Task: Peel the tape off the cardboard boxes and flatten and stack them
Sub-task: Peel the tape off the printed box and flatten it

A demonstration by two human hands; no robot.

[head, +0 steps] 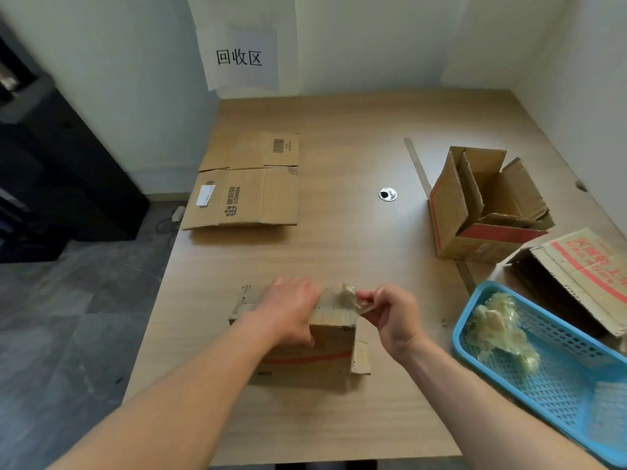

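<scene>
My left hand (288, 310) gripping one box (327, 354), right hand (395, 317) pinching its tape (349, 296), one flat box (244, 198), one open box (451, 205), one tipped box (583, 266), one basket (559, 385)

The left hand (288, 312) and right hand (395, 318) were bare; the left forearm (190, 395) and right forearm (475, 398) were uncovered to the picture's edge.
</scene>
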